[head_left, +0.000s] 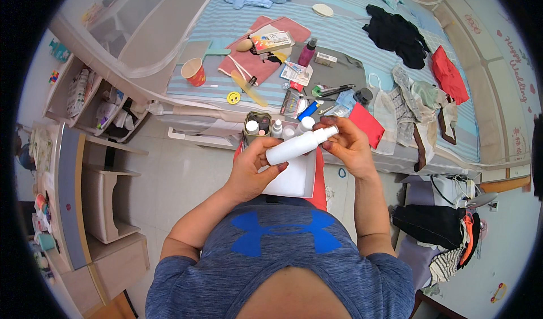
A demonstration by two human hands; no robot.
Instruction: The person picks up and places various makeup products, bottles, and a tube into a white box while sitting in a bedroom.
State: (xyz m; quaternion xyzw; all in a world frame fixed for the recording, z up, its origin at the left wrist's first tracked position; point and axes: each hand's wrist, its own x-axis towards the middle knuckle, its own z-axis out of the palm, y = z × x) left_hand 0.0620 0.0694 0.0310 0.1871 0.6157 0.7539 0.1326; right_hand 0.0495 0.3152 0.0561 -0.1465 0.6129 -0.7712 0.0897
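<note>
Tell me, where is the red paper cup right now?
In the head view, the red paper cup stands on the striped bed, to the person's upper left, beside a green-handled mirror and above a yellow smiley badge.

a bottle (pixel 300 145) lies between left hand (pixel 253 169) and right hand (pixel 346 145), above an open box (pixel 294 177); behind them, a bed (pixel 339 36) strewn with clothes.
</note>
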